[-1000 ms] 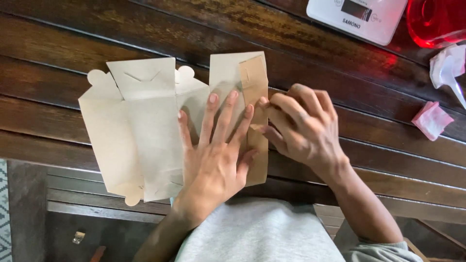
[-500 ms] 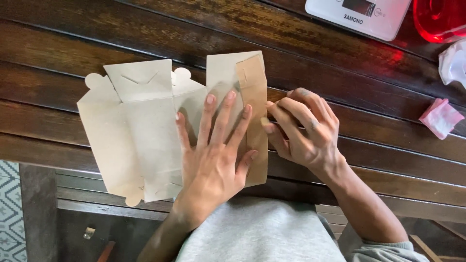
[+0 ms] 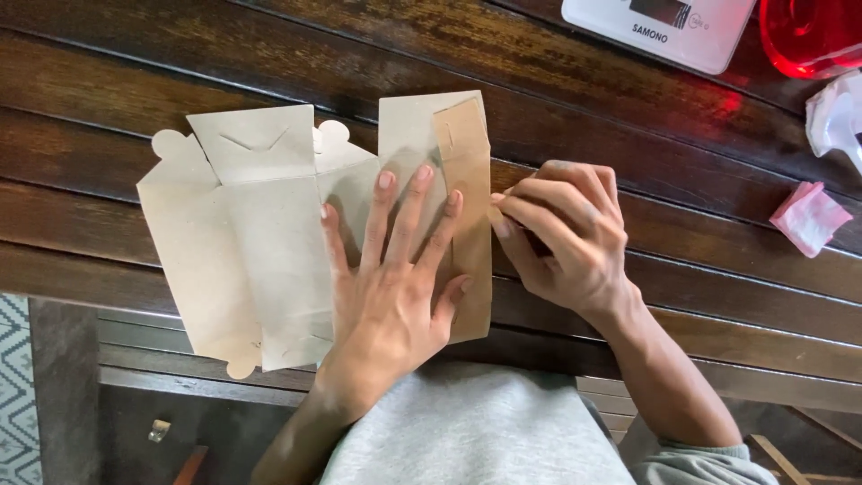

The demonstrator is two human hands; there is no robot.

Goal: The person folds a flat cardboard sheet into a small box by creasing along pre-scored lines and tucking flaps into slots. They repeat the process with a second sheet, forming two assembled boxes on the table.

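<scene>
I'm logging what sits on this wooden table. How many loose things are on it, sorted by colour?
Tan or brown: 1, the flat cardboard box blank under the left hand, its edge at the right hand
White: 2, the scale and the crumpled tissue
Red: 1, the translucent container
Pink: 1, the folded packet
Total: 5

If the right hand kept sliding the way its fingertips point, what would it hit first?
The right hand points left, its fingertips already at the brown folded edge of the flat cardboard box blank. Past that edge, probably the left hand's fingers.
</scene>
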